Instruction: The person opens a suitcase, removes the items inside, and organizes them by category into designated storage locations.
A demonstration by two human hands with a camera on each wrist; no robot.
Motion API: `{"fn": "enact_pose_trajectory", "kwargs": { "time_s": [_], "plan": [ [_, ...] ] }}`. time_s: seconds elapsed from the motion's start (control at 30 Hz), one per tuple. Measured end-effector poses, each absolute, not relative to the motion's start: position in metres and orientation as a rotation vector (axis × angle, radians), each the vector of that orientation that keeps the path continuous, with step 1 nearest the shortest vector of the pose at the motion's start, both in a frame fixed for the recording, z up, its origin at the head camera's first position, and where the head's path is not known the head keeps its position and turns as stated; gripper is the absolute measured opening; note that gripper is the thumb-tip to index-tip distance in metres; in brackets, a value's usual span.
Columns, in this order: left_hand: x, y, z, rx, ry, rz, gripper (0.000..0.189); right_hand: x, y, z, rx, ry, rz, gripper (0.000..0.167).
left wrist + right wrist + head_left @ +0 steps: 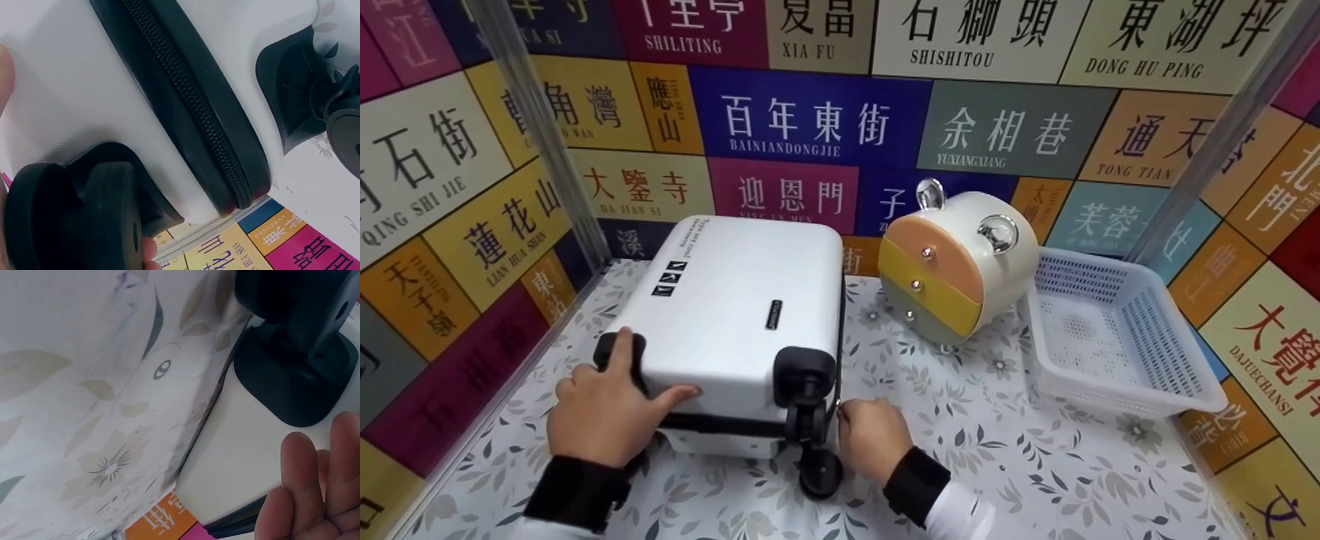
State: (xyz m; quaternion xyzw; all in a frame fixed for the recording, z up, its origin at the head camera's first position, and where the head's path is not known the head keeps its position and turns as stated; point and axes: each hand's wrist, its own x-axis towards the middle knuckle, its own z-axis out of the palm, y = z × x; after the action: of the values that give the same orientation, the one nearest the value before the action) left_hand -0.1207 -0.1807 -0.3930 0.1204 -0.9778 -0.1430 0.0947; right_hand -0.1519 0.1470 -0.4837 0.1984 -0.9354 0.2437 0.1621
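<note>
A white hard-shell suitcase lies on its side, its black wheels facing the person. A black zipper runs round its middle. My left hand grips the near left corner around a wheel, index finger along the black wheel mount and thumb across the white shell. At the near right side, my right hand has its fingertips together at the zipper line, pinching what looks like a small zipper pull. The pull is mostly hidden by the fingers. In the right wrist view, curled fingers show beside the white shell.
Right of the suitcase stands a rounded white drawer box with orange, yellow and grey fronts. Beside it is a white plastic basket. Sign-printed walls enclose the leaf-patterned tabletop.
</note>
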Motion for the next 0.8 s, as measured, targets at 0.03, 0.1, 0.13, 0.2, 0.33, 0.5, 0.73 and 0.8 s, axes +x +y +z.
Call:
{"fn": "enact_pose_trajectory", "kwargs": {
  "time_s": [0.03,0.1,0.13,0.2,0.33,0.5,0.73,0.8],
  "plan": [
    [-0.121,-0.181,-0.393,0.358,-2.9,-0.425,0.138,-0.152,0.147,-0.483,0.573,-2.671,0.695,0.029],
    [-0.12,-0.18,-0.393,0.36,-2.904,-0.425,0.139,-0.151,0.148,-0.482,0.583,-2.676,0.699,0.029],
    [-0.12,-0.18,-0.393,0.36,-2.904,-0.425,0.139,-0.151,0.149,-0.481,0.588,-2.678,0.698,0.03],
    [-0.12,-0.18,-0.393,0.359,-2.901,-0.425,0.138,-0.15,0.15,-0.479,0.596,-2.679,0.698,0.031],
    [-0.12,-0.177,-0.393,0.35,-2.888,-0.419,0.138,-0.149,0.152,-0.477,0.607,-2.675,0.693,0.032],
    [-0.119,-0.173,-0.393,0.366,-2.906,-0.418,0.139,-0.147,0.153,-0.476,0.636,-2.658,0.64,0.032],
    [-0.12,-0.173,-0.393,0.38,-2.92,-0.42,0.139,-0.141,0.149,-0.472,0.636,-2.683,0.571,0.028],
    [-0.119,-0.173,-0.394,0.387,-2.93,-0.423,0.14,-0.137,0.147,-0.472,0.637,-2.697,0.589,0.028]
  ]
}}
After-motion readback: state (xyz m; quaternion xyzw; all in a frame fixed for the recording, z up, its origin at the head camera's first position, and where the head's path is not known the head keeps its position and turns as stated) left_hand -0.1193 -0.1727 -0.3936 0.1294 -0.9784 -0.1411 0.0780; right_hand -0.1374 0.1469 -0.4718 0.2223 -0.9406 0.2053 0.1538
